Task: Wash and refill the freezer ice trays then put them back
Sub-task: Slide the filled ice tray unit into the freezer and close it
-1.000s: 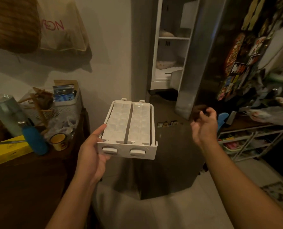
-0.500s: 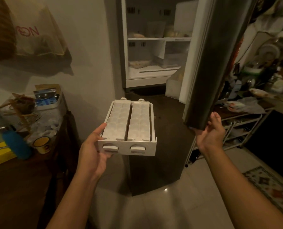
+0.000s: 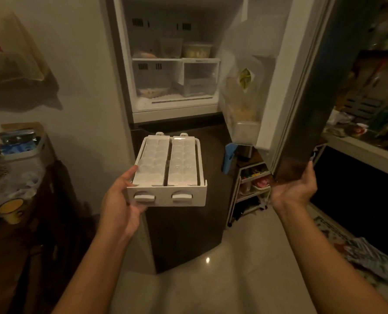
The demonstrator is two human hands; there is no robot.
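Ice trays [image 3: 169, 168] w/ open freezer [image 3: 175, 64]

The room is dim and yellowish. The open freezer [image 3: 175, 64] at the top middle looks brightest. A small glare spot shines on the floor [image 3: 207, 260]. The edges bend and look blurry.

1. This is a home kitchen, dim and lived-in.
2. A fridge-freezer [image 3: 175, 64] stands against the wall, its freezer door [image 3: 301, 87] open, with food tubs [image 3: 196, 50] on the shelves inside.
3. A dark wooden worktop [image 3: 18, 234] on the left is crowded with a yellow mug [image 3: 10, 210] and a white basket [image 3: 27, 150].
4. A shopping bag [image 3: 9, 51] hangs on the wall.
5. A small wire rack [image 3: 252, 191] of household bits stands on the pale tiled floor [image 3: 233, 279].
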